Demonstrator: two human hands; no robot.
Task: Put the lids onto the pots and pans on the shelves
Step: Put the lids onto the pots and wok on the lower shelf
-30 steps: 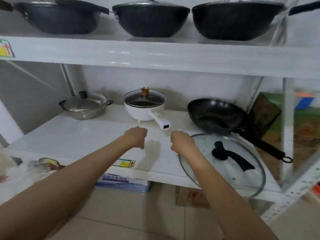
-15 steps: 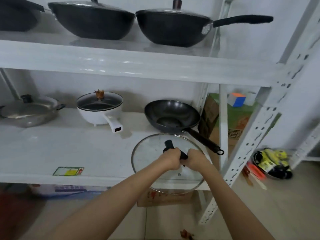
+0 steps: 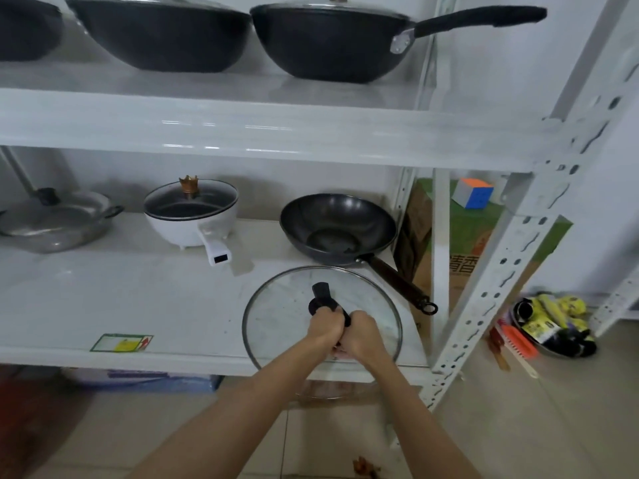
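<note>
Both hands, left (image 3: pixel 325 328) and right (image 3: pixel 361 335), unmoved, fingers around glass lid (image 3: pixel 276 316) handle, uncovered wok (image 3: pixel 337 226) just behind.

Both hands cover the lid handle's (image 3: pixel 323 300) near end — leftmost wok (image 3: pixel 24 32) cut off.

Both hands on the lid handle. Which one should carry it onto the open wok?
Probably right. The right hand sits on the side of the glass lid nearer the uncovered wok; the left hand would reach across.
</note>
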